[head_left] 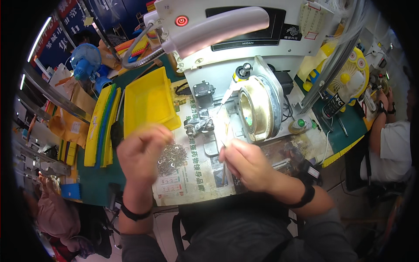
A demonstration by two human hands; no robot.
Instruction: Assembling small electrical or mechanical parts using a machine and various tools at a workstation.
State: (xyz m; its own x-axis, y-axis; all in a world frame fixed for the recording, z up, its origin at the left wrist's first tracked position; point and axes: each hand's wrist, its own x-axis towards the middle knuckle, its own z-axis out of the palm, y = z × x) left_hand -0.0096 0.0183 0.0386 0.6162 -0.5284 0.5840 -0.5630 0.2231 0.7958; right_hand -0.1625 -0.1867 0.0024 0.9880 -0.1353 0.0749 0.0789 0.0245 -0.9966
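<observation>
From the head view, my right hand [251, 167] was near the ring [247, 109] of the machine, thumb and fingers pinched on a thin tool [224, 174], whose lower end showed below my grip. My left hand [142, 155], blurred, was just left of the pile of metal pieces [175, 160], near the yellow tray [146, 102]; its fingers were curled, but I couldn't tell whether they held anything. The lamp [222, 34] hung above.
</observation>
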